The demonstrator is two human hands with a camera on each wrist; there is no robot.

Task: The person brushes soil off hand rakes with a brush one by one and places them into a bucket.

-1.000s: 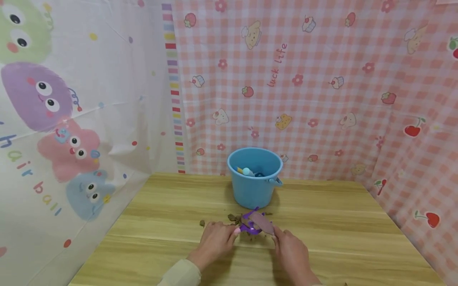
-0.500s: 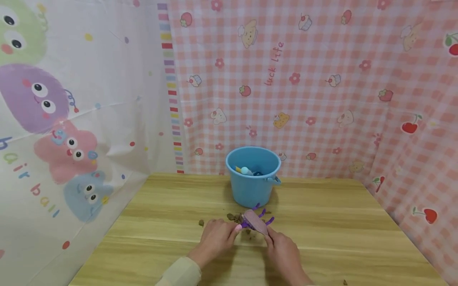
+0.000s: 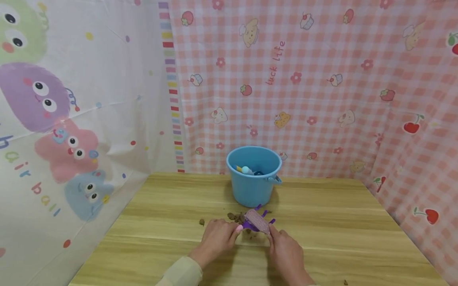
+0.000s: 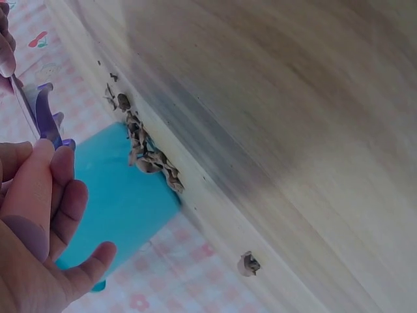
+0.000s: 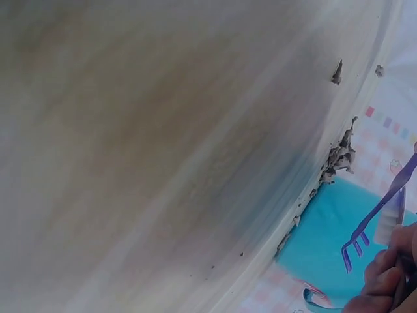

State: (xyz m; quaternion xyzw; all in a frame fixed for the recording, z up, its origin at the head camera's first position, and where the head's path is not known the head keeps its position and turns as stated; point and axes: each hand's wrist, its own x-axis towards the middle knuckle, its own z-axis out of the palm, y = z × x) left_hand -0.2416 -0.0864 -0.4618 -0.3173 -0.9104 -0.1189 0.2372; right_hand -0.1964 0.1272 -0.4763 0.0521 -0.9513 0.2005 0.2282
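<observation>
My left hand (image 3: pixel 217 238) grips the pink handle (image 4: pixel 31 189) of a small purple hand rake (image 3: pixel 250 227), its curved tines pointing away to the right. In my right hand (image 3: pixel 288 250) is the handle of a brush with a flat pinkish back (image 3: pixel 257 221). The brush head overlaps the rake in the head view; the right wrist view shows its pale bristle side (image 5: pixel 389 225) close beside the rake's shaft. Dry brown leaf scraps (image 3: pixel 234 217) lie on the table just beyond both tools, in a loose heap in the left wrist view.
A blue bucket (image 3: pixel 252 192) stands just behind the scraps, with a few items (image 3: pixel 246 170) inside and its handle hanging at the right. One scrap (image 3: pixel 202 222) lies apart to the left, another (image 3: pixel 345 282) near the front right. Patterned cloths (image 3: pixel 315 99) hang around the wooden table (image 3: pixel 161 222).
The rake has turned, so its tines now show spread to the right of the brush. My right hand has shifted slightly left with the brush. The left hand has barely moved.
</observation>
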